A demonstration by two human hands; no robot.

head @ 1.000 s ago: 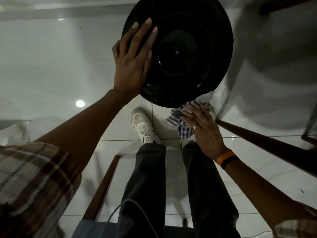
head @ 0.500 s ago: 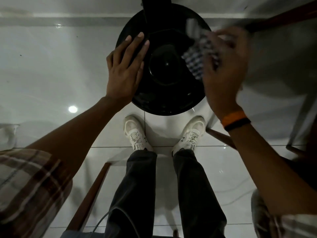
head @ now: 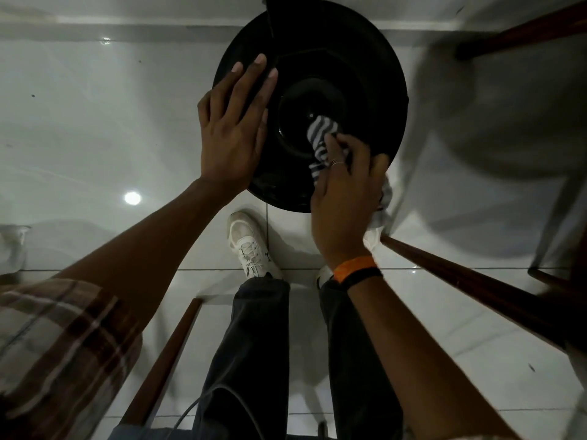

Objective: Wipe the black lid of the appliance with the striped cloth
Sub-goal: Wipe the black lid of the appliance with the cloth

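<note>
The round black lid (head: 371,81) of the appliance fills the upper middle of the view, seen from above. My left hand (head: 233,128) lies flat on its left rim, fingers spread and pointing away from me. My right hand (head: 344,198) is at the lid's near right edge, fingers closed on the striped cloth (head: 320,134). The cloth's blue-and-white end presses on the raised centre ring of the lid. More of the cloth hangs pale below my right palm, past the rim.
A glossy white tiled floor (head: 95,122) lies below, with a light reflection on the left. Dark wooden chair legs (head: 476,281) run at the right and one at the lower left (head: 165,360). My white shoes (head: 249,246) stand just under the lid.
My right hand has swept with the cloth from the lid's far right side down to its near right and centre. My left hand stays on the left rim.
</note>
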